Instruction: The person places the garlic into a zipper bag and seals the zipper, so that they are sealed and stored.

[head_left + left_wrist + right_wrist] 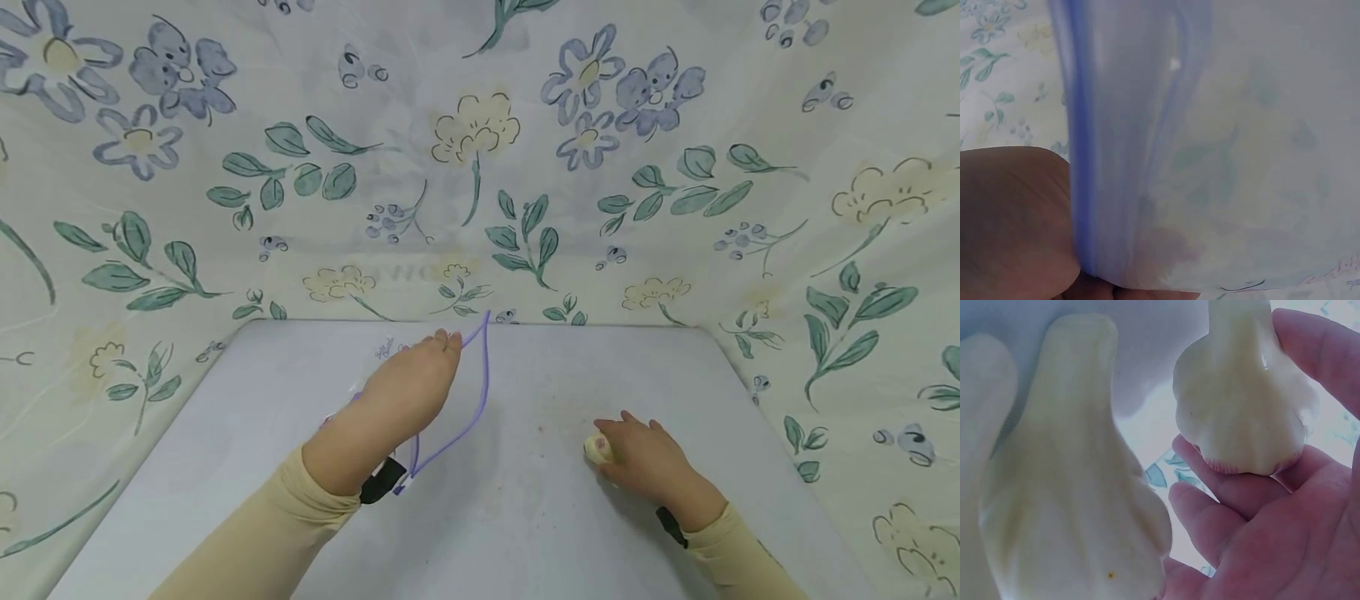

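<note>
Holding a garlic bulb (1241, 406) over the right side of the desk (540, 533), the right hand (648, 458) curls its fingers about it; a second bulb (1079, 481) shows nearby. The left hand (412, 383) grips a clear bag (1260, 156), purple rim gaping. Floral cloth (420, 208) rises behind.

Head view: L hand (412, 383) hides much of bag (487, 375) nr table's (570, 533) far edge; R hand (648, 462) covers part of 1 garlic bulb (597, 448). Table's near edge cut off; specks (541, 429) too small to ID. L wrist: bag cropped top + R, print (1349, 267) illegible. R wrist: 2 bulbs (1079, 462) cropped L/btm.
</note>
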Demonstrator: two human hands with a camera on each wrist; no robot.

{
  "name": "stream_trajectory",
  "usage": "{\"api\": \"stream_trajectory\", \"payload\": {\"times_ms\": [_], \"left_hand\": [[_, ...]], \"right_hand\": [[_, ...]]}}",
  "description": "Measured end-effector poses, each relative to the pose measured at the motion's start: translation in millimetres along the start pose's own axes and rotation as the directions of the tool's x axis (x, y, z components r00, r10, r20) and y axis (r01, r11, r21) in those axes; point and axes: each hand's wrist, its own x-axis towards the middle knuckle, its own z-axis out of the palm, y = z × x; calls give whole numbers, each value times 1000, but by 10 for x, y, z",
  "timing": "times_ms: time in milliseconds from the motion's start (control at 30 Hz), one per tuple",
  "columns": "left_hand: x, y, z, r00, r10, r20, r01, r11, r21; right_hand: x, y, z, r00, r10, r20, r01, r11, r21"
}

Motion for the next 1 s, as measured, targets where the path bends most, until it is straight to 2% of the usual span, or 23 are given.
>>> {"api": "stream_trajectory", "payload": {"times_ms": [167, 367, 533, 667, 833, 900, 1000], "left_hand": [[14, 8, -68, 1000, -7, -4, 8, 1000, 11], [25, 64, -65, 1000, 5, 10, -5, 1000, 25], [43, 115, -49, 1000, 7, 10, -7, 999, 33], [55, 149, -48, 1000, 14, 8, -14, 999, 37], [81, 197, -35, 1000, 10, 15, -10, 1000, 30], [90, 215, -17, 1000, 4, 7, -5, 1000, 25], [97, 237, 12, 1000, 1, 3, -1, 1000, 14]], "right_hand": [[-4, -27, -39, 1000, -21, -10, 21, 999, 33], [-41, -128, -153, 992, -110, -57, 113, 991, 65], [-43, -326, -343, 978, -179, -107, 188, 978, 87], [-35, -551, -528, 959, -228, -170, 248, 963, 110], [-19, -823, -687, 914, -307, -264, 349, 928, 129], [7, -911, -708, 896, -341, -284, 385, 916, 116], [52, -1016, -708, 886, -373, -275, 411, 906, 98]]}}
